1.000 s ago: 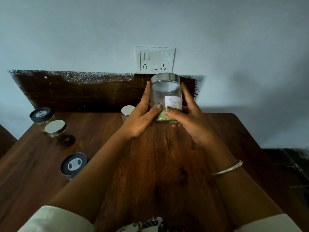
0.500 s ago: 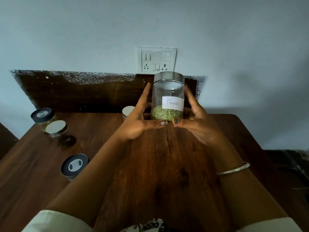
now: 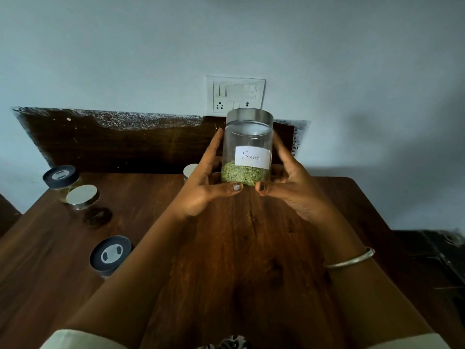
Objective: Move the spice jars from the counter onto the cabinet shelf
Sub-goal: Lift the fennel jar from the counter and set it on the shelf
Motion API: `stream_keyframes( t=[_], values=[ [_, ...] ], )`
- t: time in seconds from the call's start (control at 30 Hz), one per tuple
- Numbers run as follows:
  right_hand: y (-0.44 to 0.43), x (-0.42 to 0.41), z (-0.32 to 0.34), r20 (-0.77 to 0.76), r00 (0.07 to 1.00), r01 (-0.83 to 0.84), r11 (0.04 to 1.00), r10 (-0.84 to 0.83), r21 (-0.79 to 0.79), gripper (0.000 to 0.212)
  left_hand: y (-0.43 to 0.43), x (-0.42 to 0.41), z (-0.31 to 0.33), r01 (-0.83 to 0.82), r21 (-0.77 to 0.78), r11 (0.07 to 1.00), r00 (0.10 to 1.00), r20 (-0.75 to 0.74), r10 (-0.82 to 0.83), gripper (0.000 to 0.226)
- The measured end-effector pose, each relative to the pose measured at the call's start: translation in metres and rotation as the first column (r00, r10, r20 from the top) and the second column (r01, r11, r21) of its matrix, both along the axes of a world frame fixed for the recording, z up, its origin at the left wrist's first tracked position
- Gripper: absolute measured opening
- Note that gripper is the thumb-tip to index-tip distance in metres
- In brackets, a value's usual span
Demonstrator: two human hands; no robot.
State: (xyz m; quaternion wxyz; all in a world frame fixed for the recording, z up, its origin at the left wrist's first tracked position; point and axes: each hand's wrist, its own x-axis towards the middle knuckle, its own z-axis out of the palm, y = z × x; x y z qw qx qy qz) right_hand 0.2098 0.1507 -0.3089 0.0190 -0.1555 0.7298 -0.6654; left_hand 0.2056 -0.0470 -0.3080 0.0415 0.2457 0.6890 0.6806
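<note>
A clear glass jar (image 3: 247, 147) with a steel lid, a white label reading "Fennel" and green seeds in its bottom stands upright above the wooden counter (image 3: 239, 248), held between both hands. My left hand (image 3: 203, 182) grips its left side with the thumb under the base. My right hand (image 3: 289, 182) grips its right side, thumb under the base too. Behind my left hand a small jar (image 3: 189, 170) with a pale lid shows partly. No cabinet shelf is in view.
At the counter's left stand a black-lidded jar (image 3: 60, 175), a steel-lidded jar (image 3: 81, 196) and a nearer black-lidded jar (image 3: 110, 254). A switch and socket plate (image 3: 235, 95) is on the wall behind. A dark object (image 3: 437, 253) lies off the counter's right edge.
My thumbs have slid from the jar's front down under its base, uncovering the label and seeds. The jar has shifted slightly to the right.
</note>
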Motion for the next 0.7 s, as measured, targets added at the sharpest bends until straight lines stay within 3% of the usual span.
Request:
stream_keyframes(
  t=[0.3,0.53,0.7],
  values=[
    [-0.021,0.002,0.011,-0.070,0.998,0.020,0.980,-0.007,0.196,0.118,-0.026,-0.001,0.003,0.009,-0.045,0.999,0.997,-0.074,-0.012,0.105],
    [-0.049,0.007,0.017,-0.110,0.994,0.024,0.987,-0.006,0.156,0.120,-0.057,-0.004,0.007,0.015,-0.079,0.997,0.993,-0.116,-0.024,0.107],
    [-0.068,0.019,0.021,-0.151,0.986,0.098,0.973,-0.066,0.210,0.112,-0.078,-0.004,0.007,0.018,-0.079,0.997,0.994,-0.109,-0.026,0.110]
  ],
)
